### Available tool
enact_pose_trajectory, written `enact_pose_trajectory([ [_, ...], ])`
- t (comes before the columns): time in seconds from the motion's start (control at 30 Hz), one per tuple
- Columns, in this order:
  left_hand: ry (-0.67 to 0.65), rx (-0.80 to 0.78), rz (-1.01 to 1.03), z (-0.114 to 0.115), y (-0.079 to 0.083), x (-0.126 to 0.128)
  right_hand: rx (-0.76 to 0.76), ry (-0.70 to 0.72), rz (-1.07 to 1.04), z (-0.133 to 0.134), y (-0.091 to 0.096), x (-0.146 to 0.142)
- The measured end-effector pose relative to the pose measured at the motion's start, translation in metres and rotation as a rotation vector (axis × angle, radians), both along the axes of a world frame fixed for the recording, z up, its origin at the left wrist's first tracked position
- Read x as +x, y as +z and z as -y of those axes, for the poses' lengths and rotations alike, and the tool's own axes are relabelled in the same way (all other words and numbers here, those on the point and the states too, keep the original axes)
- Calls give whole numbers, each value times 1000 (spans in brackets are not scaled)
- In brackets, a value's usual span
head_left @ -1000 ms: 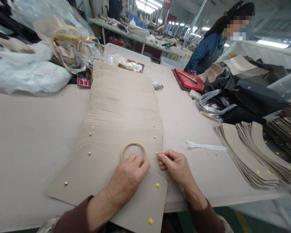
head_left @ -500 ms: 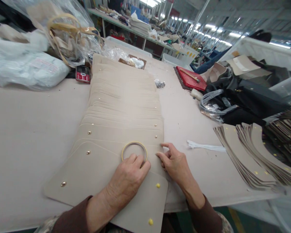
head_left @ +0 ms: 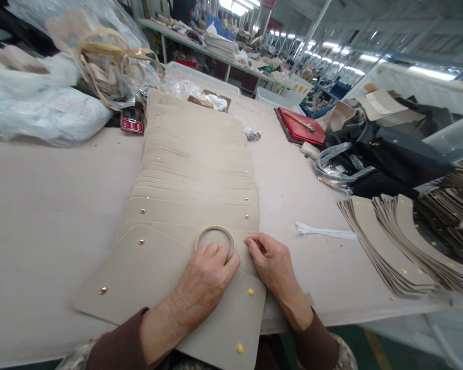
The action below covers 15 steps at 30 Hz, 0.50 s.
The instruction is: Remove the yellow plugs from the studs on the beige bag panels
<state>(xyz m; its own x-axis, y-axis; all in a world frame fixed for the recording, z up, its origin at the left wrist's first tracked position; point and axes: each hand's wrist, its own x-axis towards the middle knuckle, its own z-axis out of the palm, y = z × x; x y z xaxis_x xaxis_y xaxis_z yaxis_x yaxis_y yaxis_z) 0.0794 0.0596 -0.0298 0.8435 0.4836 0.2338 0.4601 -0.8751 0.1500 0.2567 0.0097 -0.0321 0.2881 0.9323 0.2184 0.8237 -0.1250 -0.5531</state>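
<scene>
My left hand [head_left: 210,272] is closed round the lower rim of a roll of narrow yellow tape [head_left: 215,229], which stands tilted over the beige leather-like panels. It rests on the front panel [head_left: 139,277], which carries two metal studs at left and two yellow tape dots at right. My right hand [head_left: 272,259] is just right of the roll, thumb and forefinger pinched together at the panels' right edge; whatever is between the fingertips is too small to make out. Beyond both hands runs a long overlapped row of beige panels [head_left: 200,154] with metal studs.
Curved strips with yellow dots [head_left: 393,241] are stacked at right, beside a white zip-like strip [head_left: 324,231]. Black bags [head_left: 401,159] and a red pad [head_left: 301,126] with a hammer on it are behind. A phone [head_left: 131,121] and plastic-wrapped bundles [head_left: 50,110] sit at left.
My right hand has moved slightly left, and its thumb and forefinger have gone from apart to pinched. The left hand still holds the tape roll in almost the same place.
</scene>
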Motion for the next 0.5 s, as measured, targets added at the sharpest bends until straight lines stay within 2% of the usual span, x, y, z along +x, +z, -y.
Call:
enact_pose_trajectory([
  [0.23, 24, 64, 167, 0, -3, 3, -56, 126, -18, 5, 11, 5],
  [0.4, -30, 38, 374, -7, -2, -3, -274, 202, -62, 26, 27, 7],
  [0.43, -52, 16, 409, -8, -3, -5, -279, 199, -99, 28, 28, 6],
  [0.5, -94, -39, 466, -8, -4, -9, -186, 156, -203, 32, 30, 4],
])
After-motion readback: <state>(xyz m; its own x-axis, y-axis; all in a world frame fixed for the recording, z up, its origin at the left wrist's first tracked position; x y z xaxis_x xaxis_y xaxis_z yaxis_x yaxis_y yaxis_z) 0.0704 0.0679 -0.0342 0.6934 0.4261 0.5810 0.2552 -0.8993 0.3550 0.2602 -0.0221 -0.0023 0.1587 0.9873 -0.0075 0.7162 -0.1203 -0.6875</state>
